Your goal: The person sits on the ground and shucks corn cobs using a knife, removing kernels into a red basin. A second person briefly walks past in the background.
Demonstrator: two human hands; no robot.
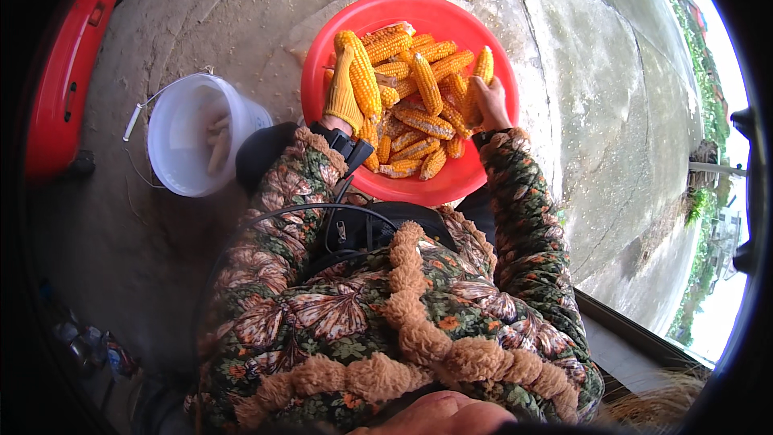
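A round red plastic basin (416,190) in front of me holds a heap of yellow corn cobs (427,86), most with their kernels on. At the basin's left side, my left hand (343,87) wears a yellow knitted glove and grips a large ear of corn (363,75), tip upward; its fingers are mostly hidden. Bare, at the basin's right side, my right hand (492,99) is closed around another ear of corn (484,65), which also points up. Near the basin's middle one ear (427,84) lies on top of the others.
Left of the basin stands a white plastic bucket (181,178) with a wire handle and several bare cobs (220,148) inside. A red plastic object (66,72) is at the far left. Loose kernels are scattered on the concrete floor (266,18). A black cable crosses my lap.
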